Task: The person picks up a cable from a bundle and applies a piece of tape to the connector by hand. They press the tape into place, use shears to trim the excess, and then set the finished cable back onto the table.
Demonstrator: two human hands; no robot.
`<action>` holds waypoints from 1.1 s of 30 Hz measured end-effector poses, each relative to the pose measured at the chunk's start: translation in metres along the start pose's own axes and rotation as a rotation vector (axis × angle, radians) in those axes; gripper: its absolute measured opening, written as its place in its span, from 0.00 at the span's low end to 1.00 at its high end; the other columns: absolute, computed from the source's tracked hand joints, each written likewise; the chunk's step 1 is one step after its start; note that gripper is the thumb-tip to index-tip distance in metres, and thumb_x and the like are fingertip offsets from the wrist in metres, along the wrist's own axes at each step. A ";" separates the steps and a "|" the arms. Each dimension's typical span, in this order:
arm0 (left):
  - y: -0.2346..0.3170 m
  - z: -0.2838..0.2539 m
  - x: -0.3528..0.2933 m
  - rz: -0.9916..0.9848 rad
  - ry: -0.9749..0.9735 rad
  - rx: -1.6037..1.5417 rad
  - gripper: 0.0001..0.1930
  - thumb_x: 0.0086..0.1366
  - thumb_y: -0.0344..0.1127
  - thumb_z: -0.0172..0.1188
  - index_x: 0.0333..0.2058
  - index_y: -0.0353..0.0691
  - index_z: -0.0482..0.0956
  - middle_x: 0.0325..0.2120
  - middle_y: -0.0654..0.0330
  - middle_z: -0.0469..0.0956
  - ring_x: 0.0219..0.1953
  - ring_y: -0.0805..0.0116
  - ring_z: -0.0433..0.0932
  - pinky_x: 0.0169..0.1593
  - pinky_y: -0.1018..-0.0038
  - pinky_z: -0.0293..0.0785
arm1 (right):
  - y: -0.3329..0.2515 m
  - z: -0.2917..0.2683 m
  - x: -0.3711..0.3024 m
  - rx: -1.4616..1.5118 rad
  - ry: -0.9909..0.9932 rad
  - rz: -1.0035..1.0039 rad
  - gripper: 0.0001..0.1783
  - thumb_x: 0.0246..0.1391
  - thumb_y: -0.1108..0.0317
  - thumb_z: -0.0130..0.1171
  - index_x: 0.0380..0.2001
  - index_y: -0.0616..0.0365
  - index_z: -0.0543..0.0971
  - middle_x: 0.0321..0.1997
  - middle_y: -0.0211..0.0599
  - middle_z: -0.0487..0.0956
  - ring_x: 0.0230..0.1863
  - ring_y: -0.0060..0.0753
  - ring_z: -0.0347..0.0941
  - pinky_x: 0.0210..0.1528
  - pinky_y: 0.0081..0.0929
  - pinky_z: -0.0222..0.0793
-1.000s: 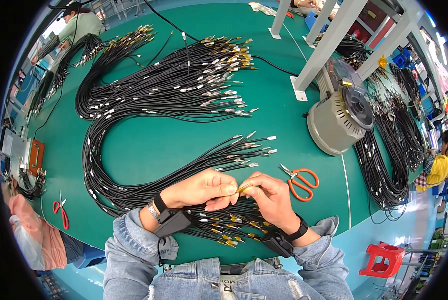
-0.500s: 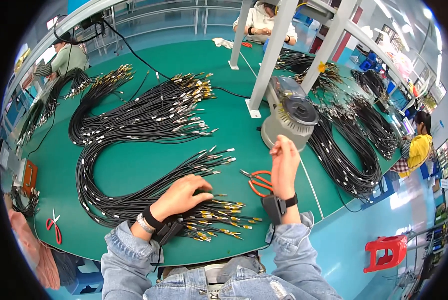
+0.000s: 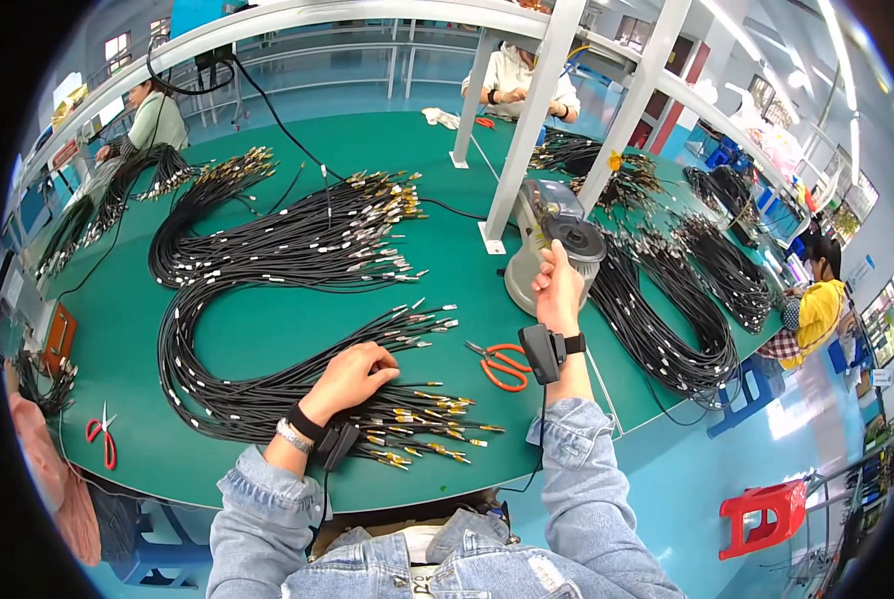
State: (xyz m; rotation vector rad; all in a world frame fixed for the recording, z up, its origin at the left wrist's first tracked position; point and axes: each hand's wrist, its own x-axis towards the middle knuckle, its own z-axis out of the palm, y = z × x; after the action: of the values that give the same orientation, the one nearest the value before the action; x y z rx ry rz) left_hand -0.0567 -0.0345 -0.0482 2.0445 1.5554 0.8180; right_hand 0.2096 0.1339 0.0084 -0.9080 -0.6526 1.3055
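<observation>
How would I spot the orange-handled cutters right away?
Find the big green table, then the person's right hand by the grey machine. Below and left of that hand lie the cutters. Unlike the red-handled scissors near the table's left edge, they have orange handles and short blades.

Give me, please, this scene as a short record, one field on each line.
Left hand: curled over the black cables; contact unclear
Right hand: raised, overlapping the grey machine in view; grasp unclear
Cable layout: curved bundles
Surface: green table
Tools: orange-handled cutters between the hands; red-handled scissors farther left
Lower right: red stool
</observation>
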 end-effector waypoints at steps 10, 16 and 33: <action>0.001 -0.001 -0.001 -0.014 0.033 0.001 0.08 0.55 0.34 0.59 0.31 0.36 0.77 0.27 0.58 0.75 0.30 0.65 0.76 0.36 0.72 0.72 | 0.016 0.003 0.020 0.058 -0.008 -0.057 0.10 0.51 0.64 0.59 0.26 0.58 0.73 0.17 0.23 0.64 0.15 0.16 0.55 0.20 0.18 0.53; 0.005 -0.005 0.001 -0.017 0.070 -0.078 0.06 0.55 0.32 0.59 0.30 0.37 0.77 0.27 0.58 0.74 0.30 0.63 0.75 0.36 0.70 0.71 | -0.004 0.011 0.003 0.435 -0.448 0.000 0.06 0.55 0.68 0.54 0.29 0.58 0.71 0.21 0.25 0.65 0.19 0.18 0.56 0.28 0.20 0.56; 0.011 0.007 0.036 0.035 -0.027 0.501 0.07 0.51 0.31 0.60 0.29 0.38 0.74 0.29 0.57 0.75 0.34 0.56 0.74 0.38 0.64 0.70 | 0.039 0.014 -0.063 0.086 -0.667 0.196 0.07 0.56 0.68 0.51 0.34 0.60 0.72 0.26 0.29 0.69 0.26 0.22 0.61 0.35 0.23 0.59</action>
State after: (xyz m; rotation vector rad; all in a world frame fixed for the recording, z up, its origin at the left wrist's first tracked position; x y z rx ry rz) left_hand -0.0370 -0.0033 -0.0391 2.4153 1.8533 0.4340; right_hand 0.1665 0.0756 -0.0126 -0.4591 -1.0262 1.8191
